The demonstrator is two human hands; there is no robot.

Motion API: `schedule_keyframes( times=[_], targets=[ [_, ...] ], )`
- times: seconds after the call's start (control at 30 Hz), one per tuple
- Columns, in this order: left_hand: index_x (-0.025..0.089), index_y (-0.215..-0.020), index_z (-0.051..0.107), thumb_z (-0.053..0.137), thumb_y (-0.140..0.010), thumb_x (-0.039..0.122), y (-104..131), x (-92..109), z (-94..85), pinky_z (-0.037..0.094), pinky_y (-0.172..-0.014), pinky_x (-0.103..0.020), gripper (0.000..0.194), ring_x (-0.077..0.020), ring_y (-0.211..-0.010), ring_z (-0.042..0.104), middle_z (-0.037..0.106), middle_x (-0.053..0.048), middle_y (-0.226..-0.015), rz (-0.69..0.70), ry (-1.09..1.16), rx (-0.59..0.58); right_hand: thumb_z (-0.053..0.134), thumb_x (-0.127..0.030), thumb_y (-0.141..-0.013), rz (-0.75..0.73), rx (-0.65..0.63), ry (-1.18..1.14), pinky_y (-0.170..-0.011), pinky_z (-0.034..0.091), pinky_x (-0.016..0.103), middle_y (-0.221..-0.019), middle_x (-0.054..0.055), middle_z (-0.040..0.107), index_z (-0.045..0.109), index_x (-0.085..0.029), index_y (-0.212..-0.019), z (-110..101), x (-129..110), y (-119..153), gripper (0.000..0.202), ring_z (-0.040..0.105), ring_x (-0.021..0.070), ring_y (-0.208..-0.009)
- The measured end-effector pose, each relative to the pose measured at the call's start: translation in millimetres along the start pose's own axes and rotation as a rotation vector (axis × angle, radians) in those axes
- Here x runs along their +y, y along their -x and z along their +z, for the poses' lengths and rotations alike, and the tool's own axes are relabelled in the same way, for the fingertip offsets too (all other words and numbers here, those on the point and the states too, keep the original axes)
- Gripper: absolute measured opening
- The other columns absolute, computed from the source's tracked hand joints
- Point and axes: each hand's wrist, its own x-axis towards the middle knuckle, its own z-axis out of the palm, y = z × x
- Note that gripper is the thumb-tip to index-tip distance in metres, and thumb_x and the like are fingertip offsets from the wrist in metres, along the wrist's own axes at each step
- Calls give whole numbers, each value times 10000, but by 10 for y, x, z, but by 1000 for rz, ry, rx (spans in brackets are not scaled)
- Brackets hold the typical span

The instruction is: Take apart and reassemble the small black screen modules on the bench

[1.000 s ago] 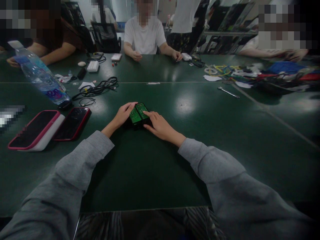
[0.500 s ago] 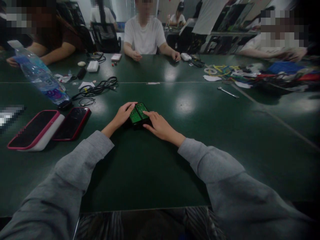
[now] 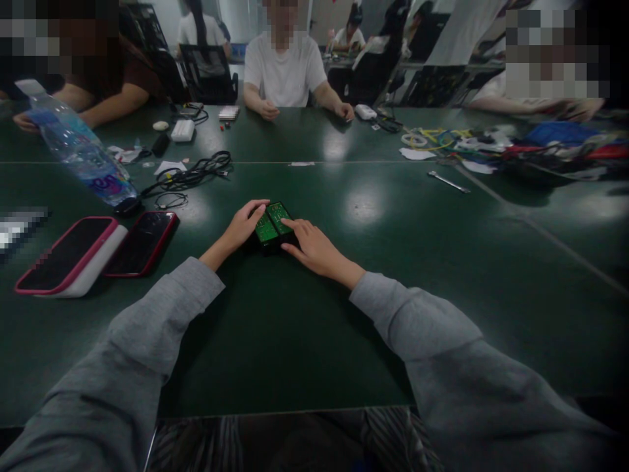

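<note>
Two bare hands are at one black-framed device with green panels, which lies on the dark green table near the centre of the frame. The left hand touches its left side, and its fingers are bent and close together over the edge. The right hand comes from the right side; its index finger is stretched onto the green surface, and its thumb is at the near edge, apart from this finger. How the other right fingers are placed under the hand, I cannot tell.

At left of the frame, two phones with red rims lie near a clear bottle. Black cables lie beside the bottle. At upper right is a wrench. At top centre sits a person in white.
</note>
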Motion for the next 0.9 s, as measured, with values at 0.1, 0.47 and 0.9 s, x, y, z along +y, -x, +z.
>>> schedule_keyframes(
  times=[0.1, 0.47, 0.9],
  targets=[
    [204, -1196, 619, 502, -951, 470, -8, -40, 1, 424, -1063, -429, 380, -236, -1182, 560, 610, -104, -1266, 13, -36, 32, 315, -613, -1009, 13, 1, 32, -939, 491, 498, -1289, 167, 553, 377, -142, -1460, -14, -16, -3, 655, 549, 321, -1129],
    [214, -1090, 647, 427, -972, 551, -19, -72, -14, 463, -950, -379, 420, -211, -1006, 574, 620, -78, -1057, -7, -12, 93, 360, -715, -958, 86, 86, 112, -870, 472, 447, -1191, 141, 604, 533, -176, -1285, -76, -61, -4, 654, 566, 304, -1070],
    [207, -960, 701, 451, -967, 553, -3, 43, -29, 476, -700, -292, 427, -152, -711, 564, 602, -34, -750, 10, 50, 80, 420, -702, -948, 108, 99, -5, -874, 487, 453, -1194, 131, 600, 529, -192, -1264, -88, -20, -4, 610, 584, 303, -1065]
  ],
)
